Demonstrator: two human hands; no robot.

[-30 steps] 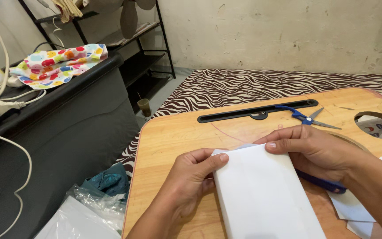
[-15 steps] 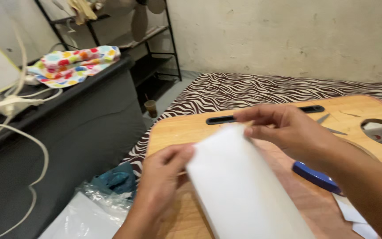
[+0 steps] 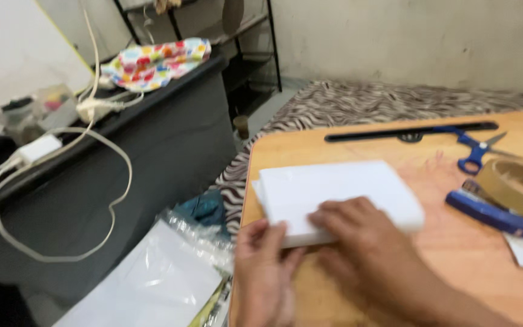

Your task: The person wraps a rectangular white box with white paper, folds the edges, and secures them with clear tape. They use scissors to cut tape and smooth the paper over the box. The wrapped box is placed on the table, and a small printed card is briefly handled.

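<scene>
A wooden board fills the lower right of the frame, and a folded sheet of paper lies flat on its left-centre. Both hands sit at the sheet's lower edge, the left hand at its lower-left corner, the right hand just right of it, on the sheet. Scissors, a tape roll and a stapler lie right of the sheet. A plastic sleeve lies lower left, off the board. A desk with cables stands at the left.

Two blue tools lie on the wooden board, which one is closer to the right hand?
The blue stapler, lying just right of the folded white paper under the right hand. The blue-handled scissors sit farther up the wooden board, by the black slot.
</scene>
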